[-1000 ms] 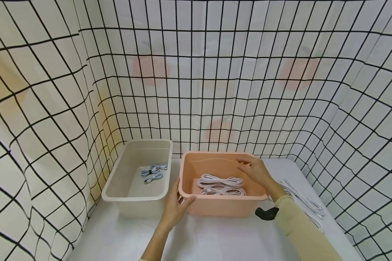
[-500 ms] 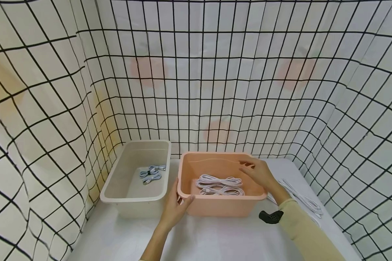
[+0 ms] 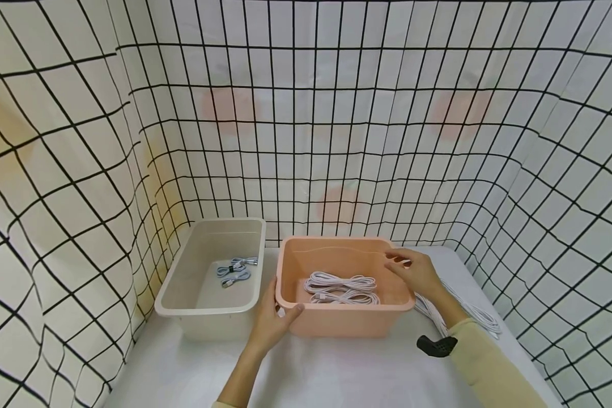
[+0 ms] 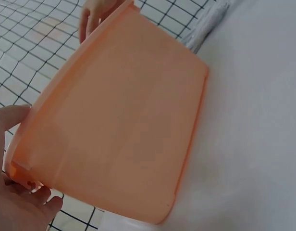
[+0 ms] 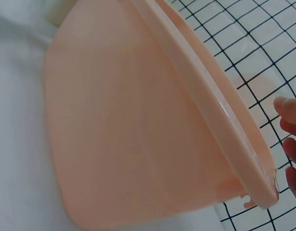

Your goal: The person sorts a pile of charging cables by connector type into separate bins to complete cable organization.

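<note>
My left hand grips the near left corner of an orange plastic bin. In the left wrist view its thumb lies at the rim, with fingers curled under the corner. My right hand hovers by the bin's right rim, fingers loosely bent and holding nothing. The right wrist view shows those fingers apart from the rim. Bundled white cables lie on the bin's floor. More coiled white cables rest on the table beyond my right forearm, which partly hides them.
Left of the orange bin stands a beige bin with light blue cables inside. White cloth covers the table. Black wire mesh encloses the back and both sides. A black device sits at my right wrist.
My right hand has drawn rightward, from over the orange bin's inside to its right rim. The left hand keeps its grip, and the cables in both bins lie as before.
</note>
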A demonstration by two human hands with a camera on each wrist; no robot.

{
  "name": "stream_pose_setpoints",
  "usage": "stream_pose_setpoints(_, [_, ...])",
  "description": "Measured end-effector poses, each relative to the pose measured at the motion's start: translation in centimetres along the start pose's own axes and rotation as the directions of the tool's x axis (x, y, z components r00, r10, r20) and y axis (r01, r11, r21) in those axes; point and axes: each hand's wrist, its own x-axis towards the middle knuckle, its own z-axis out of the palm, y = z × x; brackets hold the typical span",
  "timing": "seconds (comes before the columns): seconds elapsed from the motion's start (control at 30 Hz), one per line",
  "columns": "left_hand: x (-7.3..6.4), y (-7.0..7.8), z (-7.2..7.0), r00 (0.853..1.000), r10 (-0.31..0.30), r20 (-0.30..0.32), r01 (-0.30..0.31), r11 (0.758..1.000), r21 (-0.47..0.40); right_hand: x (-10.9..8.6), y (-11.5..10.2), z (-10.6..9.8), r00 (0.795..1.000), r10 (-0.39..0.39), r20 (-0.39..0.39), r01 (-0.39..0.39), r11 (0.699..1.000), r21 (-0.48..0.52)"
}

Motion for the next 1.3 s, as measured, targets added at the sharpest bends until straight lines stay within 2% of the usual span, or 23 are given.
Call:
stream_pose_setpoints(0.37, [0.2, -0.3, -0.1, 0.997, -0.080, 0.022, 0.082, 0.994, -0.066, -1.8, 0.4, -2.1, 0.997, 0.070, -0.023, -0.072, 0.994, -0.082])
stream_pose_setpoints(0.57, [0.1, -0.6, -0.1, 0.996, -0.072, 0.045, 0.077, 0.991, -0.108, -2.7, 1.0, -3.1, 0.997, 0.068, -0.023, -0.070, 0.993, -0.091])
stream_pose_setpoints(0.73, [0.1, -0.8, 0.1, 0.994, -0.085, 0.065, 0.091, 0.991, -0.102, -3.4, 1.4, -4.0, 0.996, 0.067, -0.053, -0.071, 0.993, -0.091])
stream_pose_setpoints(0.83, [0.0, -1.0, 0.1, 0.994, -0.085, 0.070, 0.093, 0.987, -0.129, -3.8, 1.7, -4.4, 0.996, 0.068, -0.065, -0.074, 0.993, -0.095])
stream_pose_setpoints(0.93, [0.0, -0.9, 0.0, 0.995, -0.075, 0.062, 0.085, 0.982, -0.167, -4.3, 2.2, -4.7, 0.994, 0.092, -0.067, -0.098, 0.991, -0.094])
stream_pose_setpoints(1.3, [0.1, -0.5, 0.1, 0.994, -0.087, 0.073, 0.100, 0.976, -0.194, -7.4, 4.1, -5.4, 0.979, 0.178, -0.098, -0.189, 0.976, -0.108])
